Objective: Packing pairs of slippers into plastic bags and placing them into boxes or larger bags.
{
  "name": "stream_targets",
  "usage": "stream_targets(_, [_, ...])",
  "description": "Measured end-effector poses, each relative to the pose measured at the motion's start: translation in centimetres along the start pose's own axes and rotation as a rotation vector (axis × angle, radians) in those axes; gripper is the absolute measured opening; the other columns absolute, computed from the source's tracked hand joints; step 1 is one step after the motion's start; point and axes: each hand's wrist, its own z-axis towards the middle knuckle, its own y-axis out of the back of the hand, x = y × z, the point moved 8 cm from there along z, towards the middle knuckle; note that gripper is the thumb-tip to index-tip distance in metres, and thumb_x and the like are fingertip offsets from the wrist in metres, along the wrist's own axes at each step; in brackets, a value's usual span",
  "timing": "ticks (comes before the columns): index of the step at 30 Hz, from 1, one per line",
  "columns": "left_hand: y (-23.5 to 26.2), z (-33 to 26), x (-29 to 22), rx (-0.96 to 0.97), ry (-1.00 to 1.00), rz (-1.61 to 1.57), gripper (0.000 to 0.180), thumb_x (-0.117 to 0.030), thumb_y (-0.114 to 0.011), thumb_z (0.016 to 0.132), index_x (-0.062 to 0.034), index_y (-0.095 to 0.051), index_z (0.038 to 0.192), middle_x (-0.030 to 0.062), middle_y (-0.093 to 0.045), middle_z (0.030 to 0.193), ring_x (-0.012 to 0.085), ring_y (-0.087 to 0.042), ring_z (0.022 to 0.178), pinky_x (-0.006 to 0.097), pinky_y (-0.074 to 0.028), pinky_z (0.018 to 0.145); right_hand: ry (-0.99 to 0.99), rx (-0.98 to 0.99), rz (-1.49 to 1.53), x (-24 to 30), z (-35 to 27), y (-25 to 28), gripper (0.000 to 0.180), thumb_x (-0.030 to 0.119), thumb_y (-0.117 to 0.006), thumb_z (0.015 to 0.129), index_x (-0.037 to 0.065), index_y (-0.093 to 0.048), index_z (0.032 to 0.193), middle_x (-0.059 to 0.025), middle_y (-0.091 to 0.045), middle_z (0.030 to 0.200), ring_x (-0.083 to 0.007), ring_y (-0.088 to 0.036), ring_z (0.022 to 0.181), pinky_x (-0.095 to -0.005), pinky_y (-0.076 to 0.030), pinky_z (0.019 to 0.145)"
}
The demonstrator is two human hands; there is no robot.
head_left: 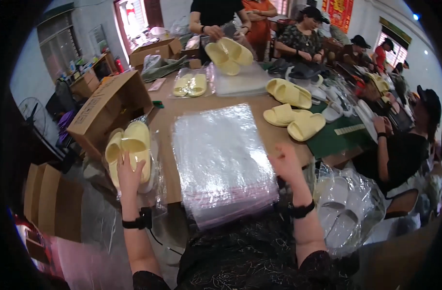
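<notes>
My left hand (130,173) lies spread over a pair of pale yellow slippers (136,140) in a clear plastic bag at the left edge of the table. Its fingers rest on the slippers, with the thumb apart. Above the table, beside the right edge of a thick stack of clear plastic bags (218,145), is my right hand (285,163). Its fingers are loosely bent and apart, and I see nothing between them. Beyond it lie ribbed yellow slippers (306,126), with another yellow pair (288,93) farther back.
A tipped cardboard box (107,108) stands behind the left slippers. Bagged yellow slippers (190,84) lie farther back. Across the table, a person holds yellow slippers (228,55). A green mat (342,137) and bagged white slippers (344,208) are at right, near a seated co-worker (400,145).
</notes>
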Motion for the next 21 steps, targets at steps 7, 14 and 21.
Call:
stream_targets(7, [1.0,-3.0,-6.6,0.051,-0.038,0.065,0.066,-0.033,-0.071,0.08,0.0006,-0.049,0.133,0.0318,-0.034,0.144,0.0458,-0.032,0.134,0.049,-0.03,0.109,-0.058,-0.358,-0.387,-9.3,10.0,6.6,0.057,0.033,-0.073,0.078,-0.003,-0.056,0.119,-0.0208,-0.056,0.119,-0.0335,-0.054,0.11,-0.0416,-0.043,0.094])
stream_targets(14, [0.8,-7.2,-15.8,0.078,-0.353,0.034,0.06,-0.033,-0.071,0.08,-0.0015,-0.054,0.128,0.0246,-0.038,0.144,0.0462,-0.03,0.135,0.05,-0.03,0.11,-0.372,-0.174,-0.778,-18.2,12.8,3.8,0.077,0.034,-0.065,0.084,-0.002,-0.032,0.144,-0.0257,-0.04,0.143,-0.0358,-0.042,0.131,-0.041,-0.032,0.11])
stream_targets(21, [-6.8,-11.6,-21.5,0.527,-0.596,-0.195,0.059,-0.041,-0.07,0.081,-0.0061,-0.055,0.126,0.0267,-0.041,0.141,0.0471,-0.033,0.134,0.05,-0.033,0.108,-0.15,0.199,-0.196,-4.8,7.6,-0.9,0.034,0.029,-0.066,0.082,0.006,-0.067,0.107,-0.0182,-0.067,0.106,-0.0353,-0.062,0.101,-0.0409,-0.05,0.087])
